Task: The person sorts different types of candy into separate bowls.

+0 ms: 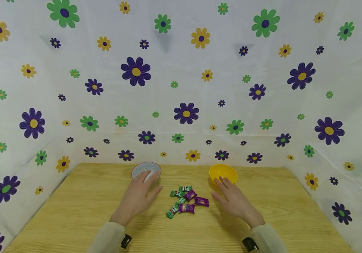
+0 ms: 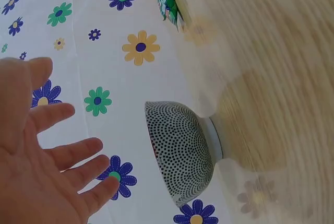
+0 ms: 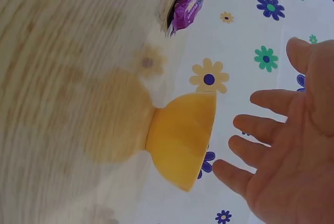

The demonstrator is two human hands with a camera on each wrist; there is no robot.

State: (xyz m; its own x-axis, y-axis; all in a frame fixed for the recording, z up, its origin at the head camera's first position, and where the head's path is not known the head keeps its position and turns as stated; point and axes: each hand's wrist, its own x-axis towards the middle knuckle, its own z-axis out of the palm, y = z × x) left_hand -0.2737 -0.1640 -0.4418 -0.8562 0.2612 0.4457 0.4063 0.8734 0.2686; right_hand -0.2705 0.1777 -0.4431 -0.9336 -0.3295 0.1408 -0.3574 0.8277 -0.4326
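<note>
The left hand (image 1: 137,196), fingers spread, is above the table just in front of a speckled bowl (image 1: 146,170) and overlaps it in the head view. The left wrist view shows a gap between that hand (image 2: 52,166) and the dotted bowl (image 2: 182,151). Nearest the right hand (image 1: 236,202) is a yellow bowl (image 1: 223,171); in the right wrist view the fingers (image 3: 255,130) are spread apart from the bowl (image 3: 182,138). Neither hand holds anything. Between the hands lie several green packets (image 1: 172,211) and purple packets (image 1: 201,201), some touching or overlapping.
The wooden table (image 1: 174,235) is enclosed at the back and both sides by a white cloth (image 1: 168,95) printed with flowers. Both bowls stand near the table's back edge, left and right of the packets. A dark band piece (image 1: 125,241) shows at the left cuff.
</note>
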